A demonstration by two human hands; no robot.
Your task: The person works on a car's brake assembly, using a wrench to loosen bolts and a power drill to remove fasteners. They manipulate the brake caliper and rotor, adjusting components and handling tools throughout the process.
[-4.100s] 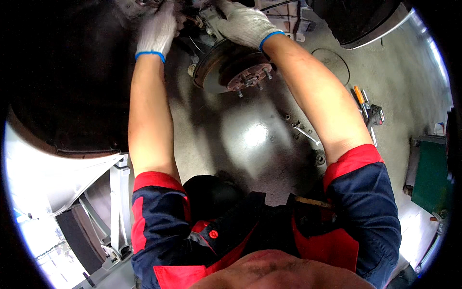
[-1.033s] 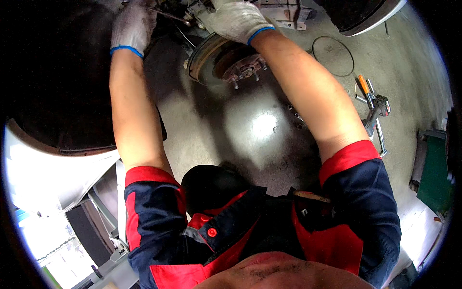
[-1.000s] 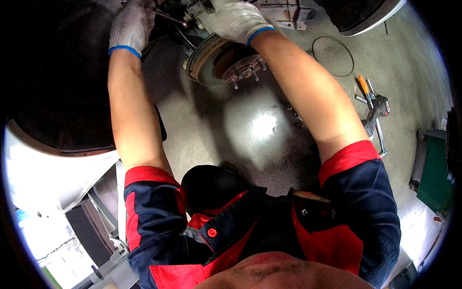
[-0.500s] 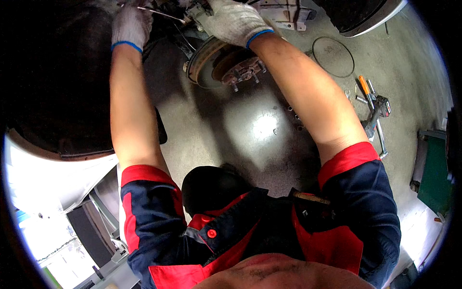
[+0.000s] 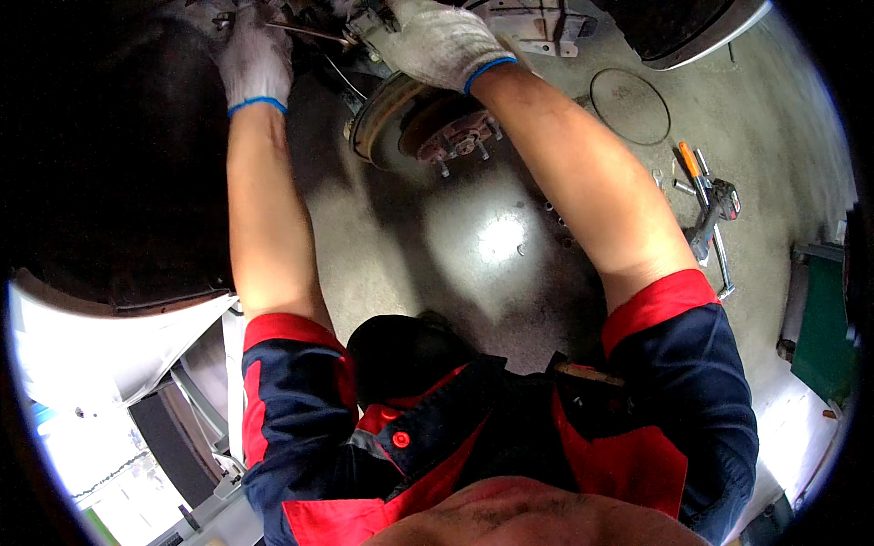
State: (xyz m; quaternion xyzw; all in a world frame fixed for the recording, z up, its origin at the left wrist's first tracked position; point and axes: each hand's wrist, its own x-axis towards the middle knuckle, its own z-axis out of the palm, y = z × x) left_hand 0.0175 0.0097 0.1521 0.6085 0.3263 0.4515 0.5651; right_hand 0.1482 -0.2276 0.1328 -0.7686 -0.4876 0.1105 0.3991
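Observation:
Both my hands wear whitish knit gloves with blue cuffs and reach up to the top edge of the picture. My left hand (image 5: pixel 257 62) is closed around a slim metal wrench (image 5: pixel 309 33), whose far end meets a metal part (image 5: pixel 369 29) of the wheel assembly. My right hand (image 5: pixel 437 41) is closed beside that part, against the assembly; its fingers are mostly hidden, so what it grips cannot be made out. Just below it sits a rusty brake disc (image 5: pixel 378 132) with a hub (image 5: pixel 460 141) carrying several bare studs.
The dark wheel arch (image 5: pixel 118 173) fills the left side. On the floor at right lie a thin black ring (image 5: pixel 628 106), an orange-handled tool (image 5: pixel 689 159), a cordless power tool (image 5: pixel 719 202) and a long metal bar (image 5: pixel 721 259). A green panel (image 5: pixel 824 328) stands farther right.
My left hand and forearm have moved right and slightly down, and the wrench has swung with them to a flatter angle. My right hand has stayed almost still.

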